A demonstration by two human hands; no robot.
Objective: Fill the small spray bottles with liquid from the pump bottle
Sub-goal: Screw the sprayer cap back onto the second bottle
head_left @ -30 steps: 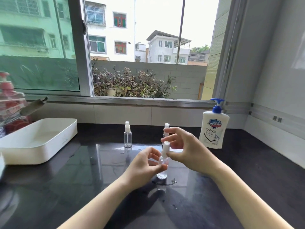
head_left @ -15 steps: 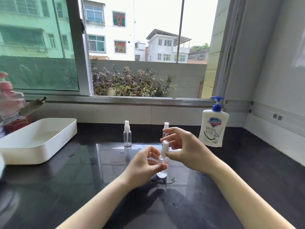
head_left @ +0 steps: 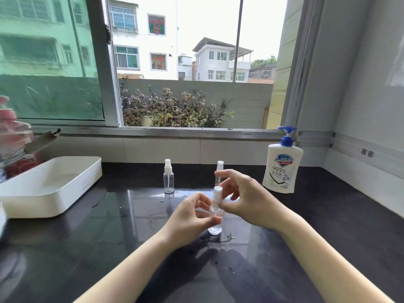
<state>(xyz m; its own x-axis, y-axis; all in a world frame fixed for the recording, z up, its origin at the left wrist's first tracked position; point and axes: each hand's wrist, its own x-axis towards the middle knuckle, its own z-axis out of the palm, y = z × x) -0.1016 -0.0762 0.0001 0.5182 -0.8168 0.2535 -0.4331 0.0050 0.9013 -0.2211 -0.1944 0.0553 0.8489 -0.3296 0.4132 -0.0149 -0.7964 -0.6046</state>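
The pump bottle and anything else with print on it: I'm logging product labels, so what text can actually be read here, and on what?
"Safeguard": on the blue shield on the pump bottle.
"99.9": large figures below the shield, on the same label.
Smaller lines under the figures: too small to read.
White tray: a faint mark on its front wall, unreadable.
Small spray bottles: no print visible.

surface: glossy black stone bench [head_left: 328,226] | white rectangular plastic tray [head_left: 72,193]: far left of pump bottle | white blue-pump soap bottle [head_left: 282,169]: landmark, back right | clear small spray bottle with white cap [head_left: 168,178]: left of it
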